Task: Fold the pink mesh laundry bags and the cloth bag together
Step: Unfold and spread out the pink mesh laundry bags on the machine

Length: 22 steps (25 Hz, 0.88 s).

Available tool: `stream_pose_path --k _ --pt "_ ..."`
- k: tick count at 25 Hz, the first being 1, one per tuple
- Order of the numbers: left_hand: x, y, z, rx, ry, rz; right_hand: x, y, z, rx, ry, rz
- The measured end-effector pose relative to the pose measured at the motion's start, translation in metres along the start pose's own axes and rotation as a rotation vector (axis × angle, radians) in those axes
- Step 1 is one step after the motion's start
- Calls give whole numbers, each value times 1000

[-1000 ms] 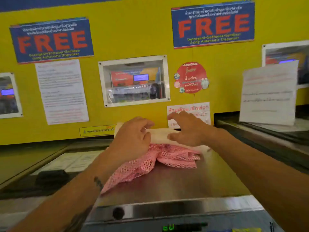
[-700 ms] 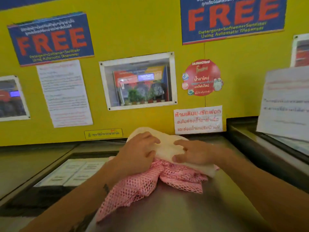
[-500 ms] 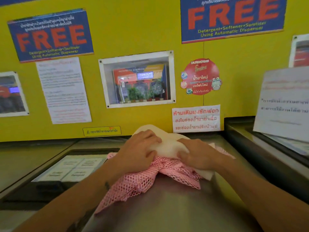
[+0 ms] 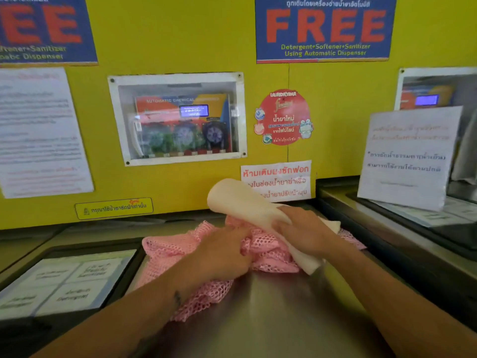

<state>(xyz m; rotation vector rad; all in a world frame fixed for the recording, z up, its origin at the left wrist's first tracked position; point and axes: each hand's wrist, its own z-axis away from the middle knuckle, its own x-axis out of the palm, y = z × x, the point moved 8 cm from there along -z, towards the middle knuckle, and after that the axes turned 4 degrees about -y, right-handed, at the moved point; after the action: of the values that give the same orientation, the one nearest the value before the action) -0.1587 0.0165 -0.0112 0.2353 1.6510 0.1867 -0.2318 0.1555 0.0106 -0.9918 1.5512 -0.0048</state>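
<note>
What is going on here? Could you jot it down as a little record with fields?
place: steel machine top against a yellow wall of signs
cloth bag: cream, far end raised, lying over the mesh
pink mesh laundry bags: bunched, one end trailing toward the person
left hand: pressing into the mesh
right hand: gripping the cloth bag
fold: not yet a neat bundle

hands 2 — cloth bag 1 — FREE posters 2

Yellow wall, FREE poster
</note>
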Motion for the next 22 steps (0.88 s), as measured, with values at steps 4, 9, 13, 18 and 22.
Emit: stream_pose_path --k 4,9,13,18,22 --pt "-20 -36 3 8 96 -171 -10 3 0 116 144 31" --pt "-48 -85 19 27 176 -155 -49 -10 25 283 386 369" --pt "-65 -107 27 1 140 -171 -61 -36 56 463 396 633" --pt "-60 -56 36 317 110 57 5 -17 68 577 -117 672" --pt "-14 -56 26 177 -127 -208 20 -36 50 347 -38 421"
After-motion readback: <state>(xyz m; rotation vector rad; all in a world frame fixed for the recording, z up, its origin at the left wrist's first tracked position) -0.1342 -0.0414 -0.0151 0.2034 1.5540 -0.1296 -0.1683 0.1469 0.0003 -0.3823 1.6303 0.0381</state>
